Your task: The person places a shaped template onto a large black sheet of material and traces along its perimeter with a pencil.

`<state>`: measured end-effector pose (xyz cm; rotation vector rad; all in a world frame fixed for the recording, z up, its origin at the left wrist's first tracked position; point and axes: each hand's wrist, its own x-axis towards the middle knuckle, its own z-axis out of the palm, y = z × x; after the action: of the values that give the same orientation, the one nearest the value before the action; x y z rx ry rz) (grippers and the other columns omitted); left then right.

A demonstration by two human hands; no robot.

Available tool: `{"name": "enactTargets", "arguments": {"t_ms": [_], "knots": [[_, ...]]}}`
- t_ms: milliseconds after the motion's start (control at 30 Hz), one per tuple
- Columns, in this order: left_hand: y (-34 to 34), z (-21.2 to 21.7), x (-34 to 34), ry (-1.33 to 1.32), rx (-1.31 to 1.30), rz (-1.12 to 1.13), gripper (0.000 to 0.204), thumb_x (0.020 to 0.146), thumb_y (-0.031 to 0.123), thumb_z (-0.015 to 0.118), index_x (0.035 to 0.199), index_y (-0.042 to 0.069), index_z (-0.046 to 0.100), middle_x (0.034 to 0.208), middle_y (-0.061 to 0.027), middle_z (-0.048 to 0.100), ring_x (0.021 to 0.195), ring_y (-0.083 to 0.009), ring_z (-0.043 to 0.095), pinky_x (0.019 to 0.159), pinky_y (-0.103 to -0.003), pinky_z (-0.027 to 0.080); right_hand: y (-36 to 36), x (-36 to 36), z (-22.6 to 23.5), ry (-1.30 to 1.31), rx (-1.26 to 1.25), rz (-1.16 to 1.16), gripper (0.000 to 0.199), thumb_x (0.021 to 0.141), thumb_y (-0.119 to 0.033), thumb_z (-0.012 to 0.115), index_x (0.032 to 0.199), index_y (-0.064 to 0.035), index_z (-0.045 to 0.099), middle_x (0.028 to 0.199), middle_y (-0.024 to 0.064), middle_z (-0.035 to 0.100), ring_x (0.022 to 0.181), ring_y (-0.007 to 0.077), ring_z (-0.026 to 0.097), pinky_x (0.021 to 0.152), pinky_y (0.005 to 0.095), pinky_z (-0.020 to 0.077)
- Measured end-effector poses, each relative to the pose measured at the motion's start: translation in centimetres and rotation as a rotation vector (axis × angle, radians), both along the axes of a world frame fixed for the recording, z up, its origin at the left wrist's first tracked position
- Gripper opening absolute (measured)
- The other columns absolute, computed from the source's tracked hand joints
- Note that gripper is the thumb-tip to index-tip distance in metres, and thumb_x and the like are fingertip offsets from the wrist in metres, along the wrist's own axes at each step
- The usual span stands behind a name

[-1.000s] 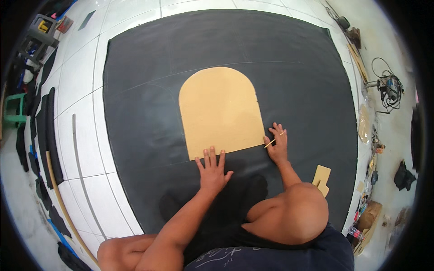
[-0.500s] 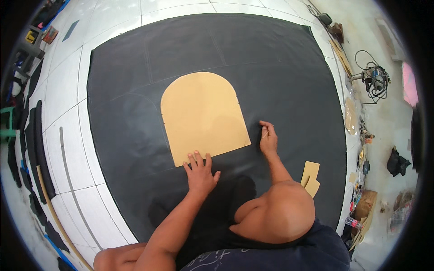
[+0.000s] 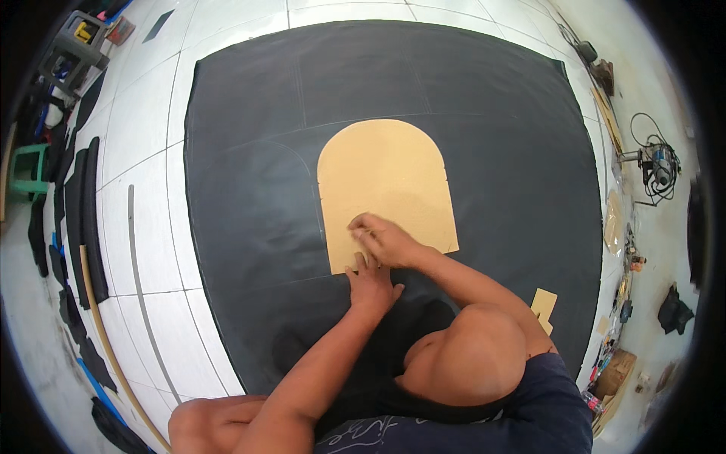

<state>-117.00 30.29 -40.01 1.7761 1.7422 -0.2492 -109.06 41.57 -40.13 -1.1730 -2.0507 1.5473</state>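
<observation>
A tan cardboard template [image 3: 386, 178] with a rounded far end and small side notches lies on a large black sheet [image 3: 522, 174]. Thin pale lines run across the sheet, one curving just left of the template. My left hand [image 3: 370, 289] presses its spread fingertips on the template's near edge. Over the template's near-left part, my right hand [image 3: 384, 240] is closed in a pinch, its wrist crossing just beyond the left hand. Whatever is between its fingers is too small and blurred to make out. Small cardboard pieces [image 3: 543, 306] lie by my right arm.
On the tiled floor at left are a grey metal strip [image 3: 138, 265], a wooden stick [image 3: 102, 318], black rolls [image 3: 91, 219] and a green stool [image 3: 30, 170]. At right sit a corded power tool [image 3: 659, 168] and a black plastic bag [image 3: 674, 310].
My right hand has swung left from beside the template to above its near-left part. My left hand stays on the near edge. The whole view has shifted, so the scene sits farther right.
</observation>
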Motion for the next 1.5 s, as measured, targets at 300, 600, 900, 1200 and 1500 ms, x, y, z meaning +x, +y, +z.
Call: {"name": "enactTargets", "arguments": {"t_ms": [300, 600, 900, 1200, 1500], "knots": [[-0.8, -1.1, 0.2, -0.033, 0.025, 0.020, 0.091, 0.087, 0.054, 0.071, 0.155, 0.005, 0.037, 0.160, -0.0208, 0.036, 0.151, -0.0406, 0.029, 0.118, -0.064, 0.022, -1.1, -3.2, -1.1, -0.044, 0.067, 0.407, 0.018, 0.096, -0.019, 0.064, 0.103, -0.0070, 0.074, 0.103, 0.0122, 0.074, 0.098, 0.0328, 0.070, 0.088, 0.0429, 0.0544], [-1.9, -2.6, 0.2, -0.018, 0.105, 0.057, 0.094, 0.086, 0.056, 0.070, 0.157, 0.006, 0.035, 0.162, -0.0224, 0.033, 0.152, -0.0441, 0.024, 0.117, -0.071, 0.017, -1.4, -4.1, -2.0, -0.018, 0.224, 0.516, 0.015, 0.086, -0.015, 0.068, 0.097, -0.0093, 0.077, 0.091, 0.0105, 0.075, 0.088, 0.0330, 0.071, 0.082, 0.0450, 0.0559], [-1.7, -2.2, 0.5, 0.002, 0.082, 0.036, 0.090, 0.087, 0.056, 0.070, 0.154, 0.005, 0.040, 0.158, -0.0218, 0.039, 0.149, -0.0418, 0.030, 0.117, -0.068, 0.020, -1.1, -4.1, -3.0, 0.019, 0.282, 0.584, 0.016, 0.085, -0.016, 0.068, 0.095, -0.0084, 0.078, 0.090, 0.0107, 0.076, 0.087, 0.0329, 0.070, 0.080, 0.0444, 0.0560], [-1.2, -1.4, 0.2, -0.037, 0.055, 0.057, 0.089, 0.084, 0.051, 0.076, 0.152, 0.006, 0.042, 0.159, -0.0214, 0.036, 0.149, -0.0425, 0.030, 0.114, -0.072, 0.024, 0.9, -5.4, -2.7, -0.049, 0.437, 0.583, 0.014, 0.085, -0.017, 0.067, 0.092, -0.0081, 0.076, 0.082, 0.0127, 0.072, 0.084, 0.0353, 0.069, 0.079, 0.0465, 0.0547], [-0.9, -0.8, -0.1, -0.011, 0.131, 0.011, 0.097, 0.082, 0.051, 0.078, 0.160, 0.015, 0.034, 0.165, -0.0269, 0.020, 0.151, -0.0489, 0.021, 0.101, -0.078, 0.039, 8.2, -7.2, -2.2, -0.172, 0.441, 0.500, 0.018, 0.091, -0.019, 0.064, 0.096, -0.0055, 0.073, 0.087, 0.0149, 0.071, 0.089, 0.0351, 0.069, 0.082, 0.0470, 0.0546]]}}
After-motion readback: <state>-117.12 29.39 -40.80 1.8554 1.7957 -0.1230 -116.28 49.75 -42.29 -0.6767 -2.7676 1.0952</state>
